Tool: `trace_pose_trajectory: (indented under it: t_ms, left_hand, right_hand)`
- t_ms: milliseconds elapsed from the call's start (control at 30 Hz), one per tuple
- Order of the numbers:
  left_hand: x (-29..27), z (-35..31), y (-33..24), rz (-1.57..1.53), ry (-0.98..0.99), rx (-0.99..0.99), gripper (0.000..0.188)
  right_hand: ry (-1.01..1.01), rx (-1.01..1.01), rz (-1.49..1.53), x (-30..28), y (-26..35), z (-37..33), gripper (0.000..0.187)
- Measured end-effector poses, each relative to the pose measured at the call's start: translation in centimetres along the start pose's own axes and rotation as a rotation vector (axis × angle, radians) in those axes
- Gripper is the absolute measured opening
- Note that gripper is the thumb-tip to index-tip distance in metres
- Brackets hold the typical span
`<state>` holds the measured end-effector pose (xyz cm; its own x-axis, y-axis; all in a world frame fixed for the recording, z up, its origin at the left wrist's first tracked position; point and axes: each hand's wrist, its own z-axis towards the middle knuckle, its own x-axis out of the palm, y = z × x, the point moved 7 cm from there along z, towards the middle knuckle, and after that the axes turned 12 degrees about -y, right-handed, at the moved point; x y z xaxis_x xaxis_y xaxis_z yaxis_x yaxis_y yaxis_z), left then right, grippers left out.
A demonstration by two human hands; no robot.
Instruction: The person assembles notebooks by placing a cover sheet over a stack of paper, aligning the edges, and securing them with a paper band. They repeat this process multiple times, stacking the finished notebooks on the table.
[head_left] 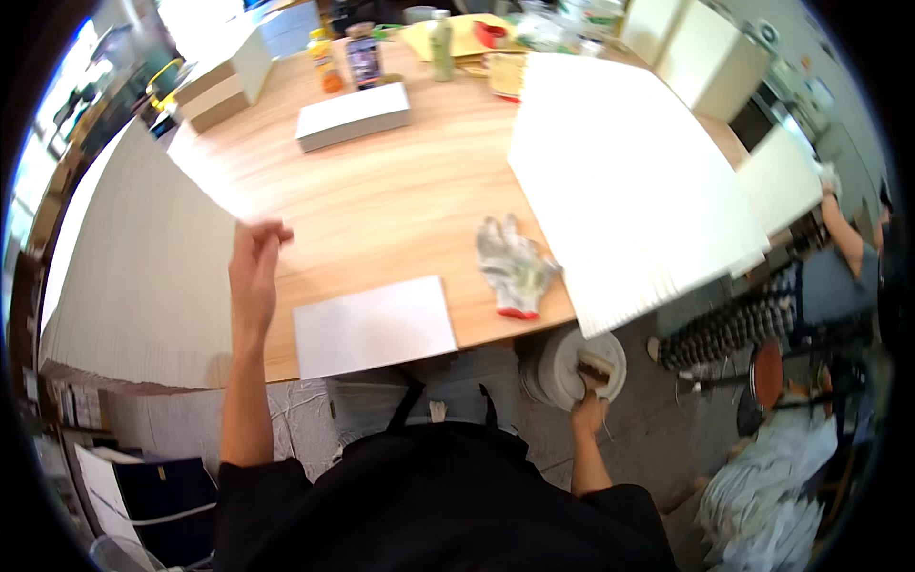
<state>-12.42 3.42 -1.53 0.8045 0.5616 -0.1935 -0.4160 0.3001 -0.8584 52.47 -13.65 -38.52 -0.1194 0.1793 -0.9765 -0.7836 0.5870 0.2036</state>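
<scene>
So the right hand [589, 415] is down at the white bucket [545, 370], fingers curled in by the rim; there's a brush [595, 369] or something brush-like in there, but I honestly can't tell if the grip is closed on that or on the bucket's own handle. The left hand [255, 275] looks empty, fingers loosely bent, up beside the inner edge of the big paper stack [143, 267]. The bit that matters is the white sheet [375, 327], flat along the near edge of the tabletop [410, 210]: it's at about 10 o'clock from the right hand and 4 o'clock from the left, with the left clearly nearer. Its long side runs roughly 9 to 3, right end tipped up a little. Further out, a work glove [515, 269] lies at 2 o'clock from the sheet, the fanned paper [629, 172] is beyond that, and a slim white box [353, 116] sits around 12.
</scene>
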Motion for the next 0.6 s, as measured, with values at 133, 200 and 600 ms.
trace_pose_trajectory:
  t_ms: [133,200,600]
  left_hand:
    - [-5.2,-3.7,8.1,0.023,-0.047,-0.286,0.023]
    - [-5.1,-2.8,11.0,0.09,-0.044,-0.373,0.024]
    - [4.5,8.4,16.8,0.652,0.022,-0.087,0.024]
  right_hand:
    - [-0.147,-0.363,0.324,-8.6,9.7,-2.3,0.023]
    - [0.038,-0.381,0.794,-16.2,20.5,-2.8,0.02]
    - [0.342,-0.858,0.971,-19.9,79.4,18.5,0.04]
